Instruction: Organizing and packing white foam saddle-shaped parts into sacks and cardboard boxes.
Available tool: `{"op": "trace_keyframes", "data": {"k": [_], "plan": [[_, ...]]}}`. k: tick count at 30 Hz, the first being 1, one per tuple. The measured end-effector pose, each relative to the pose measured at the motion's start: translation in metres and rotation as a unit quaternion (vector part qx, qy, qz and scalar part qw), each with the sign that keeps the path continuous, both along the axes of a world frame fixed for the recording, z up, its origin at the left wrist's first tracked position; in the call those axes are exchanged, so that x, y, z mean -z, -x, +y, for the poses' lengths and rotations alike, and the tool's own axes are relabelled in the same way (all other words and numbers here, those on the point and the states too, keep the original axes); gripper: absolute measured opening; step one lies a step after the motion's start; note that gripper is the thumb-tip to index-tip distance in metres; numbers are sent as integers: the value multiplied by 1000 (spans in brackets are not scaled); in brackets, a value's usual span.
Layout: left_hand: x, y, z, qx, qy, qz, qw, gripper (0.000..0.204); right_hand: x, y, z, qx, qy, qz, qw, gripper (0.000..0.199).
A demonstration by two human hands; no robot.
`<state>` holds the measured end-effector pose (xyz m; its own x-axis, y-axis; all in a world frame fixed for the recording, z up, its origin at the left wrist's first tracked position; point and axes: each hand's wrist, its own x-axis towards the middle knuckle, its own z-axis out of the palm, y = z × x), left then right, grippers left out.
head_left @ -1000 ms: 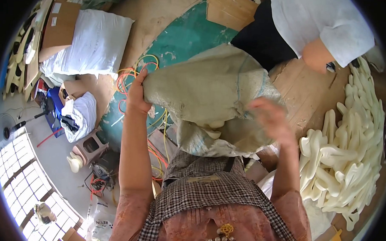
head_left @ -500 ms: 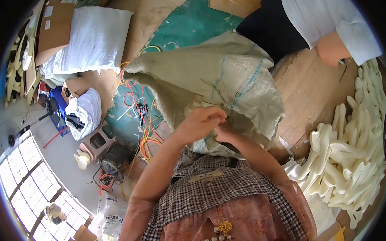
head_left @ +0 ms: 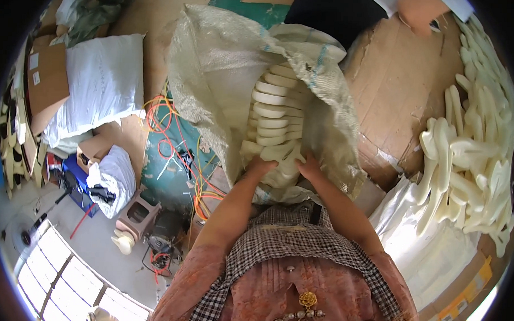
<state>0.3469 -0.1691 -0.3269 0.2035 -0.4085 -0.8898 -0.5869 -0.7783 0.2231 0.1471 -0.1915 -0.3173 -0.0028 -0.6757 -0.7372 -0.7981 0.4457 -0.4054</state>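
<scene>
A large woven sack (head_left: 201, 62) stands wide open in front of me. Inside it, cream-coloured curved moulded pieces (head_left: 270, 99) lie stacked in close rows. Down in the near side of the sack are both my hands, one on each side of a few cream pieces (head_left: 283, 171). My left hand (head_left: 262, 167) has its thumb over their left edge; my right hand (head_left: 310, 167) grips from the right. Their other fingers are mostly hidden beneath the pieces and the sack's folds.
At right lies a big heap of similar cream pieces (head_left: 466, 168) beside white sheeting (head_left: 424, 245). Another person's dark-clothed leg (head_left: 335, 16) is beyond the sack. To the left are orange and yellow cords (head_left: 197, 181), a pinkish stool (head_left: 136, 216), a motor-like machine (head_left: 166, 234) and a white sack (head_left: 104, 84).
The sack's mouth, earlier folded over, now gapes open and shows the stacked pieces. My hands, close together at its rim before, have moved apart and down onto the near pieces.
</scene>
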Motion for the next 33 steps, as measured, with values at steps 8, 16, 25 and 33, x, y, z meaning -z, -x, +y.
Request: {"op": "trace_keyframes", "data": {"k": [8, 16, 25, 33], "plan": [[-39, -26, 22, -254, -135, 292, 912, 58, -20, -4, 17, 83, -156, -66, 982, 63], [-64, -67, 50, -334, -119, 411, 840, 52, -66, -33, 50, 240, -174, -324, 898, 57], [25, -72, 63, -62, 155, 77, 983, 40, -41, -2, 76, 196, -203, -287, 915, 67], [-3, -52, 116, -51, -12, 173, 983, 47, -56, 39, 87, 190, -276, -409, 849, 70]]}}
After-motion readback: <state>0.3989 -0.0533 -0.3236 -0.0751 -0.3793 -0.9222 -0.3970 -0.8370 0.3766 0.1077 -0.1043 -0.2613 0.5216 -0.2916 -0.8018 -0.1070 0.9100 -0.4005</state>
